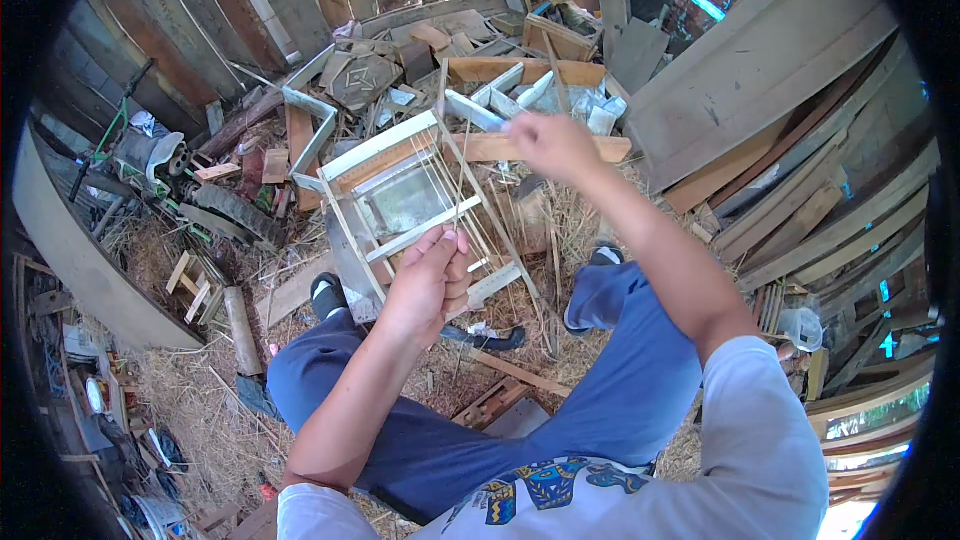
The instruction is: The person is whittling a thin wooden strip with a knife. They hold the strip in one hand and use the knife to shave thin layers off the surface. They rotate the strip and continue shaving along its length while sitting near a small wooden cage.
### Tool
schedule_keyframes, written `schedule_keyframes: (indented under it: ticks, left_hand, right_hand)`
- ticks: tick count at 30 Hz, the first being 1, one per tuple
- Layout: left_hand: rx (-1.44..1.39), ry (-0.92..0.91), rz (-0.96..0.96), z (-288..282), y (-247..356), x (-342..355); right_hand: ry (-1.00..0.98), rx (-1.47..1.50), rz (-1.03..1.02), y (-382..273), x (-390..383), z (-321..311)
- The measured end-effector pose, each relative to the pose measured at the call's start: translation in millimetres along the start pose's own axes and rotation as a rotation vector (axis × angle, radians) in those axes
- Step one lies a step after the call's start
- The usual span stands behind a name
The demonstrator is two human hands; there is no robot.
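Note:
My left hand (435, 275) is closed in a pinch on a thin pale strip (462, 175), which stands up from the fingers and runs down below the hand. Farther off and to the right, my right hand (553, 145) is curled closed and blurred by motion. A small pale smear shows at its fingers, too unclear to name. Behind and below my left hand stands a pale wooden frame (395, 145) with cross slats and several thin rods. A grey flat panel shows through it.
Scrap wood (365, 80) is heaped against the plank wall at the back. Large boards (760, 70) lean on the right. At left are a wheeled green machine (225, 210) and a curved panel (85, 250). My legs flank the frame; straw (170, 370) covers the floor.

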State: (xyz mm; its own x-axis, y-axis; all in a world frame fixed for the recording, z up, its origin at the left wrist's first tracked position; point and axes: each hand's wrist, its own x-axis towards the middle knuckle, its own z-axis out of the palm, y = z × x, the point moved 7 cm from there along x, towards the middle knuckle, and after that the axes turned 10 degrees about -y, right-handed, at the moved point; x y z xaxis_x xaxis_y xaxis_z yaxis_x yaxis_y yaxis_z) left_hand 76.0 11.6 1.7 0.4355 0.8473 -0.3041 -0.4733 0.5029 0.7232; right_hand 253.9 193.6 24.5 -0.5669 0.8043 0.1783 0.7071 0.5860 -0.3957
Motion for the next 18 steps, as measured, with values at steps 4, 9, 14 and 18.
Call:
schedule_keyframes:
  ticks: [4, 9, 14, 18]
  left_hand:
    - [0.023, 0.025, 0.040, 3.9, 2.6, -0.6]
    - [0.088, 0.023, 0.106, -4.5, 8.8, 2.4]
    - [0.145, 0.038, 0.128, 0.3, 11.8, 1.6]
    - [0.157, 0.051, 0.115, 0.8, 12.1, -0.2]
  right_hand:
    - [0.266, 0.281, 0.165, 28.0, -7.0, -31.1]
    - [-0.003, 0.142, -0.020, -60.2, -24.1, -13.8]
    - [-0.078, 0.030, -0.267, -103.3, -39.9, -5.6]
    - [0.001, -0.021, -0.238, -98.3, -37.1, -13.5]
